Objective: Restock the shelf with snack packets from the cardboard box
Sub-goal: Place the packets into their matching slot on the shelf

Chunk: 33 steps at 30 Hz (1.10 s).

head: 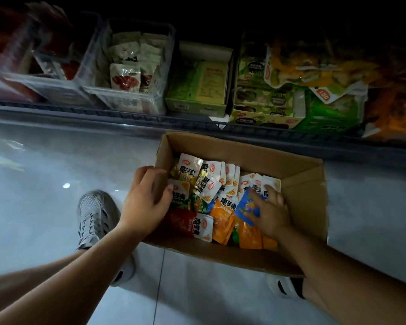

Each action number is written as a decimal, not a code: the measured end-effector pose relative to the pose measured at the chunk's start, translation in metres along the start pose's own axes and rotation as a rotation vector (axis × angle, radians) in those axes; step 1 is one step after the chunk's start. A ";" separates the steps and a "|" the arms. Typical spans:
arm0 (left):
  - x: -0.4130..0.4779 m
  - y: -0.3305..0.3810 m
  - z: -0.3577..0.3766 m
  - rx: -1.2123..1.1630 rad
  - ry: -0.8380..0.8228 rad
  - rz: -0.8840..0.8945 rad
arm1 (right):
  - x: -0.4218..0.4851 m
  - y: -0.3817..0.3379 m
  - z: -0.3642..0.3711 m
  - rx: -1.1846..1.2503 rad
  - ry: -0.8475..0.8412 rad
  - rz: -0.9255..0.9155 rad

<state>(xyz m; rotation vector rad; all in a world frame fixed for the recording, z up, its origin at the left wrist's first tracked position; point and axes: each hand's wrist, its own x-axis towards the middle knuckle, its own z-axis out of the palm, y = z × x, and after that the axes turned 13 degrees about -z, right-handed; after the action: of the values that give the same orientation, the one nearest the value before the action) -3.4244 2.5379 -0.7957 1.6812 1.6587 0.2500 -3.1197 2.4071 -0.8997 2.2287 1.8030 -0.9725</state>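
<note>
An open cardboard box (300, 174) stands on the floor below the shelf (127, 118). It holds several small snack packets (211, 181) in white, orange, red, green and gold. My left hand (145, 202) grips the box's left wall, thumb inside against a white packet. My right hand (270, 212) reaches into the right half of the box, its fingers closed on a blue snack packet (246, 205) raised slightly off the pile.
The dim shelf carries clear plastic bins (99, 90) with white packets, green cartons (197, 90) and yellow-green bags (314, 73). My two shoes, left (94, 214) and right (286, 287), rest on the pale tiled floor (45, 165) beside and under the box.
</note>
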 end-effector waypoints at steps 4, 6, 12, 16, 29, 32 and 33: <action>-0.001 0.000 0.001 -0.015 0.011 -0.012 | -0.002 -0.007 0.003 0.165 0.078 -0.140; -0.002 0.000 0.002 -0.016 0.017 -0.006 | -0.001 -0.010 0.003 0.280 0.213 -0.047; -0.001 -0.002 0.001 -0.021 0.016 0.007 | 0.005 -0.008 0.005 0.269 0.093 0.217; 0.000 -0.002 0.002 -0.026 0.018 0.007 | 0.005 -0.011 0.007 0.388 0.290 0.124; -0.001 0.000 0.002 -0.030 0.021 -0.010 | 0.009 -0.007 0.010 0.439 0.301 0.274; -0.002 0.001 0.001 -0.038 0.013 -0.015 | 0.009 -0.008 0.010 0.401 0.276 0.280; -0.002 0.001 0.001 -0.043 0.009 -0.017 | 0.009 -0.009 0.009 0.421 0.277 0.279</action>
<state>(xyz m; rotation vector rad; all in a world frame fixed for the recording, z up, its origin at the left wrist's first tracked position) -3.4232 2.5358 -0.7949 1.6354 1.6618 0.2837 -3.1311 2.4129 -0.9084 2.9007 1.4126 -1.1114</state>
